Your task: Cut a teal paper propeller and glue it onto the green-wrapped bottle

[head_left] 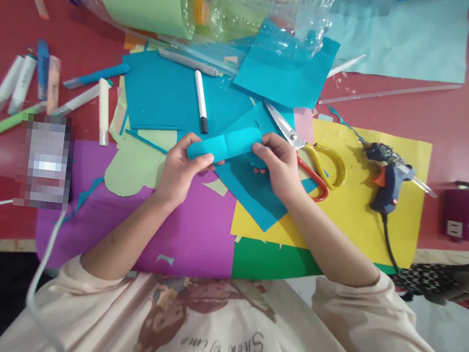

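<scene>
A rolled tube of teal paper [225, 144] is held just above the table between both hands. My left hand [182, 167] is closed round its left end. My right hand [280, 167] pinches its right end, fingers curled over the paper. Under the hands lie teal paper sheets [162, 97], a purple sheet [194, 228] and a yellow sheet [349, 211]. Scissors with yellow and red handles [311, 151] lie right beside my right hand.
A blue glue gun [387, 176] rests on the yellow sheet, cord trailing toward me. A black-capped marker [201, 101] lies on the teal paper. Clear plastic bottles [253, 8], one holding green paper [142, 1], lie at the back. Several glue sticks and markers [37, 83] are at left.
</scene>
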